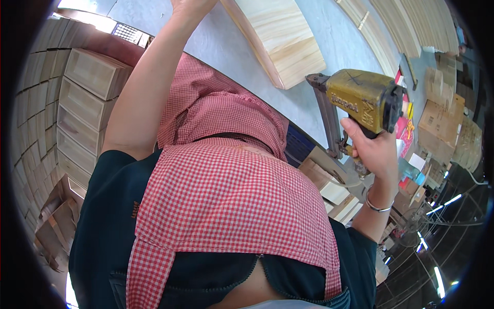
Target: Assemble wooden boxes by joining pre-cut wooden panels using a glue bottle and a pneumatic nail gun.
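My right hand [374,153] is wrapped round the grip of a pneumatic nail gun [359,92] with a worn gold body and a dark magazine. The gun is held up at the right, its nose pointing left toward the near end of a pale wooden box-like piece [280,38]. That piece lies on the light grey worktable [231,67], a smooth broad face up. At the top edge, my left hand [192,7] is nearest the piece's left side; its fingers are cut off by the picture's edge, so what they touch is hidden.
Stacked pale wooden boxes [85,95] stand at the left. Wooden strips [368,31] and stacked boards [432,23] lie at the far right of the table. Cardboard boxes [440,121] are farther right. Wooden pieces [334,193] sit below the table's near edge.
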Demonstrator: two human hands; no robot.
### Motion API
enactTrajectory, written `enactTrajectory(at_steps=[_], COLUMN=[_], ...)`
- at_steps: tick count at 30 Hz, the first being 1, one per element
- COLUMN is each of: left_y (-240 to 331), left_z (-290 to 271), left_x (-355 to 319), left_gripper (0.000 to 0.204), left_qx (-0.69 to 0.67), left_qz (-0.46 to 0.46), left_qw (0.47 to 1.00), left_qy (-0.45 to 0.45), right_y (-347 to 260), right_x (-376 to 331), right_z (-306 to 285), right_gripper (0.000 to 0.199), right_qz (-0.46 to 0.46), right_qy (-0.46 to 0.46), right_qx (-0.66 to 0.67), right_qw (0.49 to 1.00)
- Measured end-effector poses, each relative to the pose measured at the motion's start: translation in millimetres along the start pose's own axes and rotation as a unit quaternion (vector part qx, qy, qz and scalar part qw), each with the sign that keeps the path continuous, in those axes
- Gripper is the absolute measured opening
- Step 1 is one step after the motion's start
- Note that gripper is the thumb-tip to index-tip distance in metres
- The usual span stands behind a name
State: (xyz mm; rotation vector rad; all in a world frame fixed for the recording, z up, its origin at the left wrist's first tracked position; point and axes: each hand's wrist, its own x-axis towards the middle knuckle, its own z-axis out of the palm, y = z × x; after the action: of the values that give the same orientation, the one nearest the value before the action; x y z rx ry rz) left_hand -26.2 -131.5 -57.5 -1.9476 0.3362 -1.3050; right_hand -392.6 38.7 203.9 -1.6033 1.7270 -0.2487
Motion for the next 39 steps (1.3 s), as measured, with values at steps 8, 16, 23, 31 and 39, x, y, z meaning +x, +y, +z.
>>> enactTrajectory(at_steps=[8, 16, 23, 31, 39], left_y=[15.7, -64.3, -72.2, -65.0, -61.8], left_z=[5.1, -18.2, -15.9, -14.7, -15.4], left_x=[-3.6, 19.6, 23.9, 24.9, 18.8], left_gripper=[0.028, 0.029, 0.029, 0.027, 0.028], left_qx=[0.605, 0.904, 0.91, 0.897, 0.906], left_qz=[-0.303, -0.12, -0.114, -0.129, -0.098], left_qw=[0.697, -0.392, -0.361, -0.39, -0.393], left_qy=[0.238, 0.123, 0.172, 0.163, 0.121], right_y=[9.7, 28.2, 27.0, 18.4, 15.3], right_x=[-7.5, -32.6, -41.8, -32.1, -24.9], right_z=[6.4, 25.6, 28.7, 29.2, 27.5], right_gripper=[0.041, 0.036, 0.039, 0.042, 0.038], right_qz=[-0.001, -0.08, -0.093, -0.073, -0.075], right_qy=[0.016, 0.072, 0.037, 0.019, 0.012], right_qx=[-0.004, 0.108, 0.043, 0.08, 0.082], right_qw=[1.0, 0.988, 0.994, 0.994, 0.994])
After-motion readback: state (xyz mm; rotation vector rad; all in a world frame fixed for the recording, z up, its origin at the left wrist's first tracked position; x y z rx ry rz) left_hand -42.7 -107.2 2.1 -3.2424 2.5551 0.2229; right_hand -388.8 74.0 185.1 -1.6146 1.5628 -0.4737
